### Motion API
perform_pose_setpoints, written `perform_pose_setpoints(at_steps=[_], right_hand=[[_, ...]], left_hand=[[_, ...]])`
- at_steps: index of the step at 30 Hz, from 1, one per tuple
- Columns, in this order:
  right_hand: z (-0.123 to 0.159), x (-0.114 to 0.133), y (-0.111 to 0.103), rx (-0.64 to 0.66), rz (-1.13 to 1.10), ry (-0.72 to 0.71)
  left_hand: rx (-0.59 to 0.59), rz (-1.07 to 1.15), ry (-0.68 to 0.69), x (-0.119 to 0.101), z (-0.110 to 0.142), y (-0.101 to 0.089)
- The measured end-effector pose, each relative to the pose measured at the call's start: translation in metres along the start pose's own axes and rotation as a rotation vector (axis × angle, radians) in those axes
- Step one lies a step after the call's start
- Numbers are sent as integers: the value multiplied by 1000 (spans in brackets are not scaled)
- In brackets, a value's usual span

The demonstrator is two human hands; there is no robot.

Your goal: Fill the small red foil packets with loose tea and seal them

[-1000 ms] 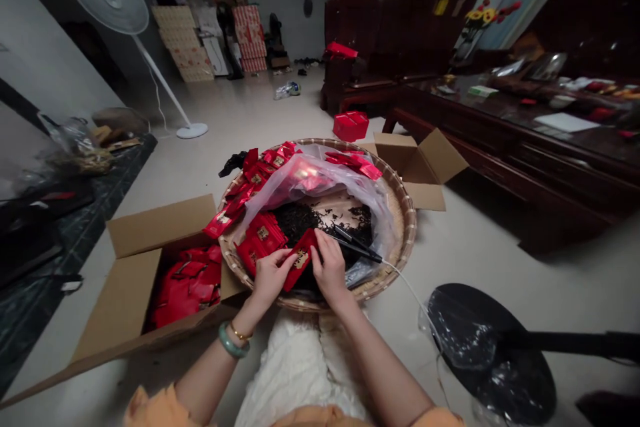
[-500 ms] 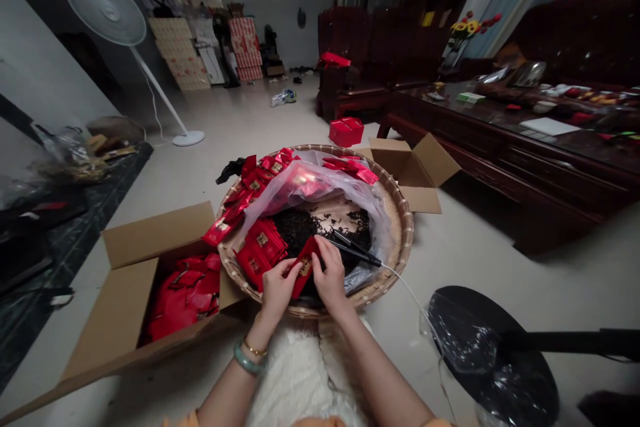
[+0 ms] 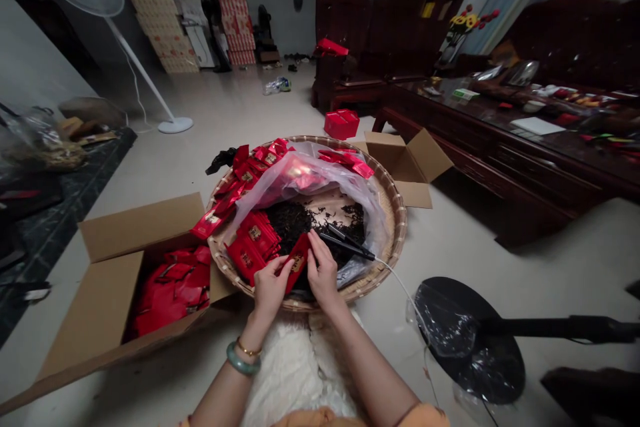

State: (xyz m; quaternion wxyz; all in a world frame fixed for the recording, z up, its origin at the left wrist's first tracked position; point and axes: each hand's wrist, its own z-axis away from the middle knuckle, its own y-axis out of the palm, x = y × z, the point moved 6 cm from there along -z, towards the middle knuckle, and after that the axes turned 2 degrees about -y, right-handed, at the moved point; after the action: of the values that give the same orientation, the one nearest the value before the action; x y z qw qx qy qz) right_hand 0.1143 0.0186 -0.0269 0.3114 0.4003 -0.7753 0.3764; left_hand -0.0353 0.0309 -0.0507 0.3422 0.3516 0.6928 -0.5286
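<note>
My left hand (image 3: 270, 287) and my right hand (image 3: 323, 271) pinch a red foil tea sachet (image 3: 299, 261) between them, above a wide round bamboo basket (image 3: 397, 227). Loose dark tea leaves (image 3: 295, 223) lie in the basket, partly inside a clear plastic bag (image 3: 313, 180). A stack of red sachets (image 3: 253, 247) sits just left of my left hand. A black corded clamp tool (image 3: 347, 243) lies close beyond my right fingers, and its white cord (image 3: 400, 290) runs to the lower right.
To the left stands an open cardboard box (image 3: 110, 293) full of red packets. Another cardboard box (image 3: 410, 163) and a red box (image 3: 341, 124) stand beyond the basket. A round black stand (image 3: 465, 340) is at lower right, and a dark wooden table (image 3: 500, 153) is at right.
The whole scene has shifted left and slightly up in view as my head turned. My hands stay on the red sachet, and the basket's contents look unmoved.
</note>
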Motion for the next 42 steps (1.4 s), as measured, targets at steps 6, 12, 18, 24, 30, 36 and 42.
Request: perform_pose_setpoints(at_steps=[6,12,18,24,30,36,42], right_hand=[[-5,3,-8,-56,32,-2],[-18,-1,-19,-65,257,40],[-22,15,-20,131,182,-255],[-22,18,-18,266,74,-203],[-27,-8,-19,202,-59,159],[-30,-16,-31,67,-181,269],[-21,-11,-15,356,-508,403]], left_hand=[[8,-67,18,0,5,2],[63,-88,64,-1,5,3],[99,-55,-2,0,0,1],[142,5,-79,0,-8,-1],[149,43,-41,-12,-11,-6],[109,457,-275,1,-18,-8],[73,736,-421,6,-18,-7]])
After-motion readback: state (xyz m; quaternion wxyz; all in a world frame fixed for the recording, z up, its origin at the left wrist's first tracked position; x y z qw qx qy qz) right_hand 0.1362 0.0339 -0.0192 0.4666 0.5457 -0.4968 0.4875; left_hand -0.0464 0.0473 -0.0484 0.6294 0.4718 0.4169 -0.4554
